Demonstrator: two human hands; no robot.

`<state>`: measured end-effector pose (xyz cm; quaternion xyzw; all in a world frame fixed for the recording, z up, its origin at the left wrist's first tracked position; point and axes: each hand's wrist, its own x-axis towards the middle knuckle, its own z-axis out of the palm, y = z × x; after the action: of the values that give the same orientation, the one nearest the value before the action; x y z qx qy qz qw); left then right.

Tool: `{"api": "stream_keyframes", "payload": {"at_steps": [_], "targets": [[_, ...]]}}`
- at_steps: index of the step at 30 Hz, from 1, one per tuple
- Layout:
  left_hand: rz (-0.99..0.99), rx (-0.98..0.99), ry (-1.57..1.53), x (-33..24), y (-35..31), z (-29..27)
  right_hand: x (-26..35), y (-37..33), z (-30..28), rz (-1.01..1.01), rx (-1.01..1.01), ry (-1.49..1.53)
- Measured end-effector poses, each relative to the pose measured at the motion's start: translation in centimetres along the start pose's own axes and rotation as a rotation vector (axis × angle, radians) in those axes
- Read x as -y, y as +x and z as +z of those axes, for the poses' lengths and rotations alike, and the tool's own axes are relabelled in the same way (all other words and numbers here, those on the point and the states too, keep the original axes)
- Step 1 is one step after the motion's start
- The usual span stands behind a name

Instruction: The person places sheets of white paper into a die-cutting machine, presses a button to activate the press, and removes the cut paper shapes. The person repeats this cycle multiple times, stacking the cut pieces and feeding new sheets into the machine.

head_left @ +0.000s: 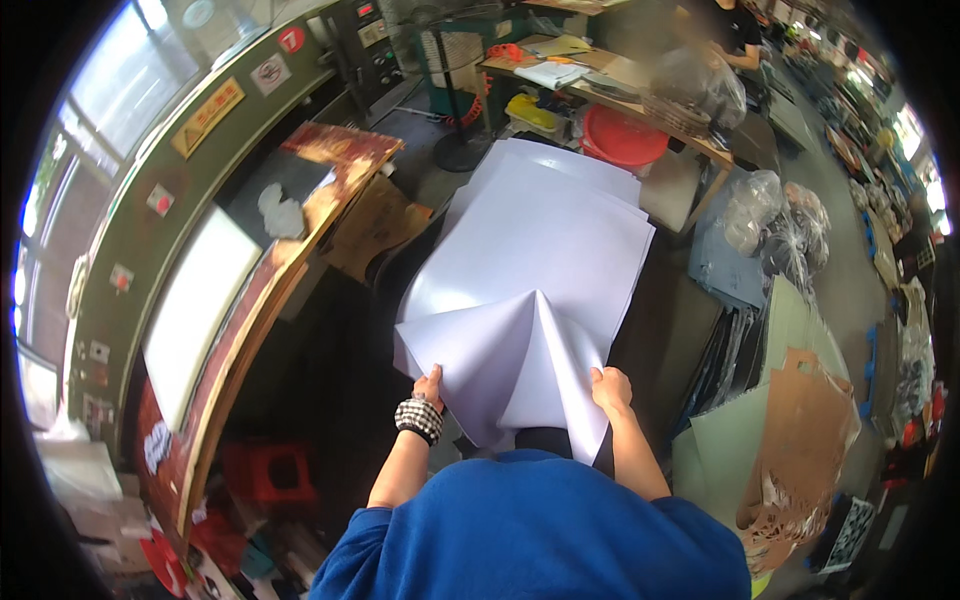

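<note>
A stack of large, pale lavender sheets point(540, 220) lies in front of me, glossy and flexible. My left hand point(429, 386) is closed on the near left edge of the top sheet point(480, 355), and a checkered black-and-white band circles that wrist. At the near right edge, my right hand point(611, 388) grips the same sheet. Between the two hands the sheet buckles up into a pointed fold, its near part hanging toward my body. The fingertips under the sheet are hidden.
To the left stands a green machine point(130, 200) with a worn wooden table point(225, 400) bearing a white board point(200, 310). A red basin point(624, 137) sits beyond the stack, below a cluttered workbench point(600, 85). Cut cardboard point(800, 430) and plastic-wrapped bundles point(755, 210) are on the right. Another person point(738, 35) is at the far side.
</note>
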<state>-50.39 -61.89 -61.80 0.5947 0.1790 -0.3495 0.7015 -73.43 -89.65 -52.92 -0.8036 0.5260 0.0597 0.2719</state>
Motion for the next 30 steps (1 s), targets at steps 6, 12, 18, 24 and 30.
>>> {"api": "stream_keyframes", "payload": {"at_steps": [6, 12, 18, 24, 30], "targets": [[0.147, 0.009, 0.028, 1.6, -5.2, -3.7, -2.9, -4.2, 1.3, -0.232, -0.168, 0.157], [0.365, 0.051, 0.034, 0.0, -10.1, -6.0, -3.9, -8.0, 1.9, -0.114, -0.121, 0.273], [0.329, 0.047, 0.036, -3.4, -15.8, -10.5, -4.0, -15.5, 0.3, -0.167, -0.174, 0.407], [0.433, -0.224, 0.371, -9.4, -23.5, -11.3, -3.7, -21.2, -2.5, -0.279, -0.263, 0.400], [0.584, -0.171, 0.426, -15.2, -28.5, -8.1, -1.7, -20.3, -8.3, -0.504, -0.319, 0.437]]}}
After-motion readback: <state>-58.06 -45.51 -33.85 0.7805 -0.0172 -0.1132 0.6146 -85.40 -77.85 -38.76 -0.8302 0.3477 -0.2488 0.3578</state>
